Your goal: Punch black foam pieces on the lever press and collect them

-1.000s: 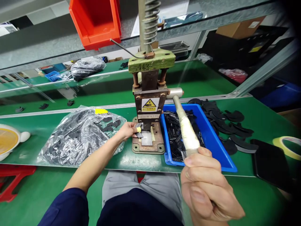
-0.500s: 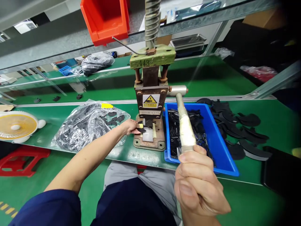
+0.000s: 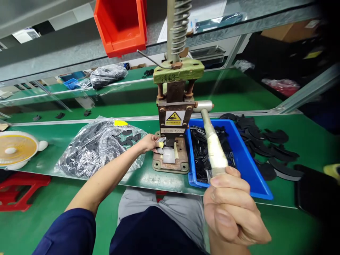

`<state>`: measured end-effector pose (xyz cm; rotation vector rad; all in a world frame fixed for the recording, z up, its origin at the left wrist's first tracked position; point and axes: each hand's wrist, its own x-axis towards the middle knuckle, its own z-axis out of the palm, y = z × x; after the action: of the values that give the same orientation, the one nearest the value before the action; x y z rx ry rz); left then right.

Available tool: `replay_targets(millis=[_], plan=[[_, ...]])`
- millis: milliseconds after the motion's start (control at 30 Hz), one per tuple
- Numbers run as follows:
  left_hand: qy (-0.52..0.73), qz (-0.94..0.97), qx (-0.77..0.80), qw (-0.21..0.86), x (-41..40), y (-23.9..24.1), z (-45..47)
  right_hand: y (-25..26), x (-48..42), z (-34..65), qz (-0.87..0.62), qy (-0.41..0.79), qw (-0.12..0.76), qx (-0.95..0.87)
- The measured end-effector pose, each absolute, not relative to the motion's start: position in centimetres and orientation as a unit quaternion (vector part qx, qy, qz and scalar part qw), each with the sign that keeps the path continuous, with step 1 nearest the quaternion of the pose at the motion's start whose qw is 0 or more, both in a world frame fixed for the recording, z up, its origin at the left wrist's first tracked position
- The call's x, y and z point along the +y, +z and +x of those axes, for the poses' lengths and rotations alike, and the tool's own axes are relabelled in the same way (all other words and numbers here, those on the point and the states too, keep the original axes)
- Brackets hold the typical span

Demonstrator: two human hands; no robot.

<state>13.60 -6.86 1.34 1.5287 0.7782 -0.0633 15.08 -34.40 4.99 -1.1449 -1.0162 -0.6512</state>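
My right hand (image 3: 235, 205) is wrapped around the wrapped end of a pale lever (image 3: 216, 148), which slopes down from the side of a hand press (image 3: 173, 109). At the foot of the press, my left hand (image 3: 149, 143) pinches a small flat piece (image 3: 159, 151) whose grey side shows. Yellow tape (image 3: 160, 145) is on one fingertip of that hand. The piece lies at the left edge of the press base (image 3: 183, 156), beside a whitish plate (image 3: 169, 155); the fingers hide part of it.
Left of the press lies a clear bag (image 3: 98, 148) of black curved pieces. A blue bin (image 3: 245, 166) with small black parts stands at its right, and loose black curved pieces (image 3: 281, 152) lie beyond. A fan (image 3: 16, 148) sits far left; an orange bin (image 3: 120, 32) is above.
The view has shifted slightly. The piece in my left hand showed black before and now shows grey. My right hand stays on the lever, whose angle looks much the same.
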Motion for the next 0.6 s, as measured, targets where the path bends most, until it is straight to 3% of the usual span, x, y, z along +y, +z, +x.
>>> replay_targets(millis=[233, 367, 500, 600], plan=[[-0.017, 0.649, 0.326, 0.687, -5.9, 0.3, 12.8, 5.2, -34.0, 15.4, -0.503, -0.331, 0.657, -0.454], [0.091, 0.663, 0.379, 0.639, -2.8, -0.8, 11.3, 5.5, -33.9, 15.3, -0.496, -0.345, 0.662, -0.444], [0.166, 0.767, 0.421, 0.455, 2.5, -1.2, 7.6, 4.9, -33.2, 15.6, -0.485, -0.365, 0.669, -0.429], [0.125, 0.852, 0.433, 0.266, 5.7, -0.9, 4.4, 4.1, -32.8, 16.2, -0.469, -0.396, 0.677, -0.407]])
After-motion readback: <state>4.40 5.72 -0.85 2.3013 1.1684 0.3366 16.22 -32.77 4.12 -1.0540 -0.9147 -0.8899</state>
